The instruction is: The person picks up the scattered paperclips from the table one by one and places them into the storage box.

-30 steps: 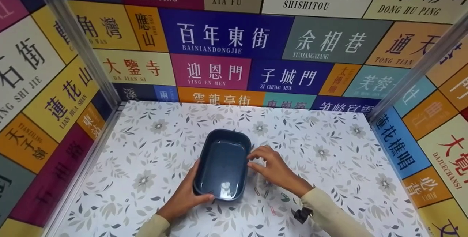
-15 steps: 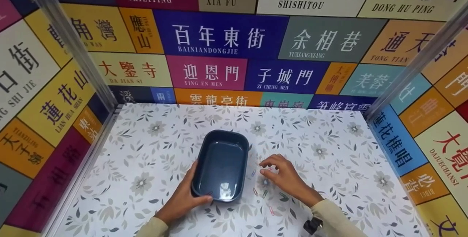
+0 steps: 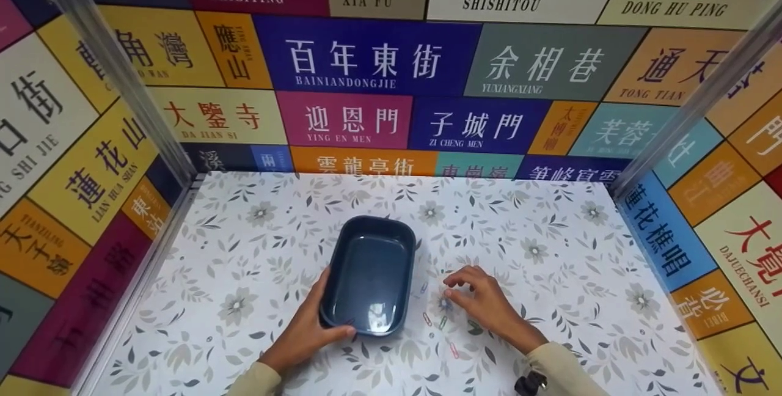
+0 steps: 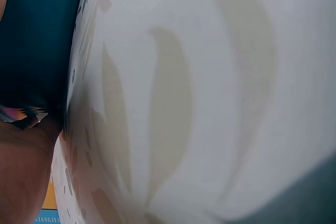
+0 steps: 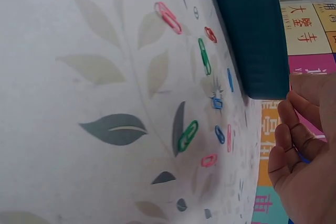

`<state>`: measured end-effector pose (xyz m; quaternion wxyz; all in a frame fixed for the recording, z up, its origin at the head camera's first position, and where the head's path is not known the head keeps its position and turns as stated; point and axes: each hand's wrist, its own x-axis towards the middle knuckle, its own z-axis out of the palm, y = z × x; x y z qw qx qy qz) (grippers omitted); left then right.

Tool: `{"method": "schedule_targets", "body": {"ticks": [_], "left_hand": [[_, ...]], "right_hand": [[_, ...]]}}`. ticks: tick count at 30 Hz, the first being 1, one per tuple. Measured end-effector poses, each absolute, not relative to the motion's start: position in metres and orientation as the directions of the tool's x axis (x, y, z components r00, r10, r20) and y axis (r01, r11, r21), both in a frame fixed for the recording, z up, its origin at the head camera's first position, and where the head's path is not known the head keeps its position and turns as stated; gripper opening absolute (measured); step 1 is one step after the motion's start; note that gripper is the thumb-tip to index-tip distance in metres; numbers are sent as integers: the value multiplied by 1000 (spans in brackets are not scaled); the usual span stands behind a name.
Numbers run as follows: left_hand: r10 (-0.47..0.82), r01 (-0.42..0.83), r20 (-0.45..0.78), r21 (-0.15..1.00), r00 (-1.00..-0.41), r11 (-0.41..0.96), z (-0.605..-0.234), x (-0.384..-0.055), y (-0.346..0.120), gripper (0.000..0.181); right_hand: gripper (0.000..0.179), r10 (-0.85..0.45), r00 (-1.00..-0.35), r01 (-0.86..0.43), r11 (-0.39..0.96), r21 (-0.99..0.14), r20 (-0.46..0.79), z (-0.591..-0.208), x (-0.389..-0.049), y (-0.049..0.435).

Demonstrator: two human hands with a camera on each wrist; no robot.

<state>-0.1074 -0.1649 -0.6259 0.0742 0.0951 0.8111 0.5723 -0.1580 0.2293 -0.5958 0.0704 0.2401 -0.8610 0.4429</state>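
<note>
A dark blue rectangular dish [image 3: 371,274] stands on the table in the head view, its long side running away from me. My left hand [image 3: 305,329] holds its near left corner, thumb over the rim and fingers along the outer wall. To the right of the dish, my right hand [image 3: 486,301] hovers with bent fingers, thumb and index tips slightly apart; I see nothing between them. Paper clips lie loose below it, among them a red paper clip [image 3: 427,319] and a pink paper clip [image 5: 168,18]. A green paper clip [image 5: 188,136] and a blue paper clip [image 5: 219,135] lie further along.
The table [image 3: 256,261] has a white leaf-and-flower covering. Behind it rises a wall [image 3: 366,57] of coloured sign panels, with side walls left and right. A black wrist strap piece [image 3: 530,382] hangs at my right sleeve.
My right hand has moved from the dish's right rim to the right and nearer to me, over the paper clips. The left hand keeps its hold on the dish.
</note>
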Motion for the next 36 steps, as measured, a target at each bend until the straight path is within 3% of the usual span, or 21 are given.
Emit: {"method": "schedule_targets", "body": {"ticks": [21, 36], "left_hand": [[235, 52, -24, 948, -972, 314, -624, -108, -163, 133], [233, 87, 9, 941, -972, 327, -627, -106, -165, 133]], "right_hand": [[17, -288, -909, -405, 431, -806, 303, -621, -160, 239], [19, -242, -918, -396, 489, -777, 315, -639, -171, 245]]}}
